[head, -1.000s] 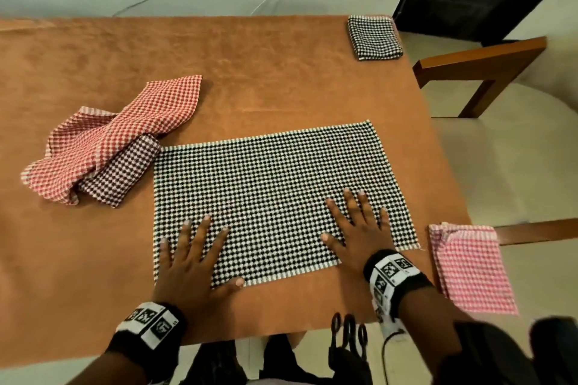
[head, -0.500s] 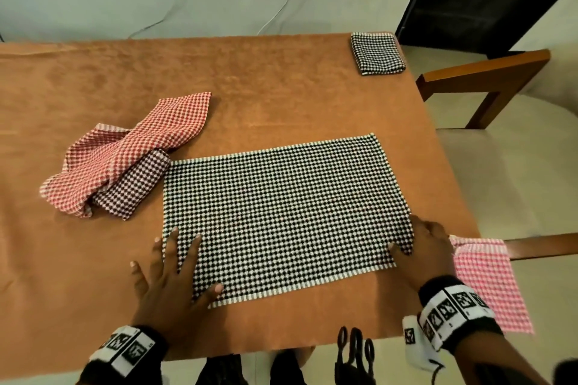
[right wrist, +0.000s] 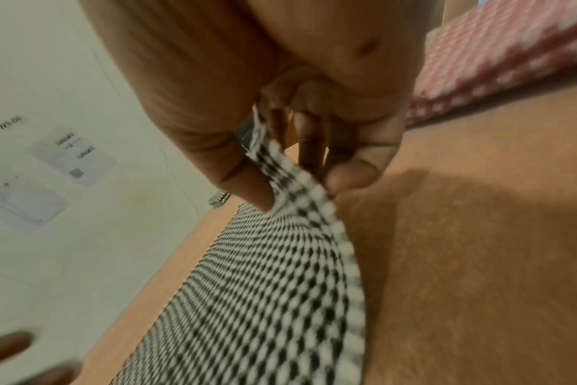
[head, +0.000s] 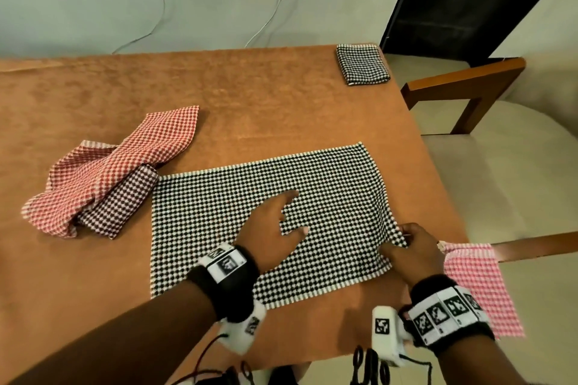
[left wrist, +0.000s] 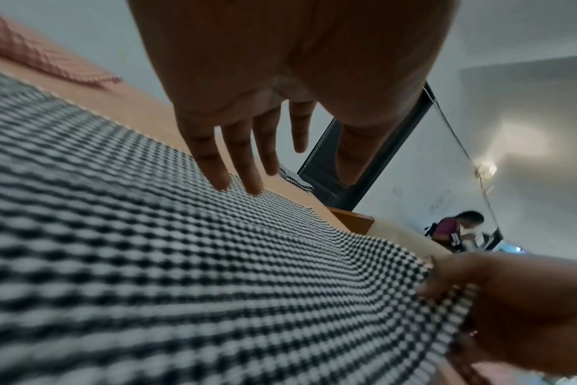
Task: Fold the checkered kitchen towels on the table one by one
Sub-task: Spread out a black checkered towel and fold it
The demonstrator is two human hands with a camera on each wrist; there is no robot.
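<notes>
Pinching towel (head: pixel 266 212) corner lower right with right hand (head: pixel 409 251); left hand (head: pixel 272 228) flat, fingers straight. I risk pinch slipping, fold skewing.

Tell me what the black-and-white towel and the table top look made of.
Black-and-white towel: looks like woven cotton, matte; a bumpy check weave shows, and the edge bends softly where the right hand pinches it. Table top: an orange-brown, mottled, suede-like matte cover, probably fabric or vinyl; I cannot tell which.
</notes>
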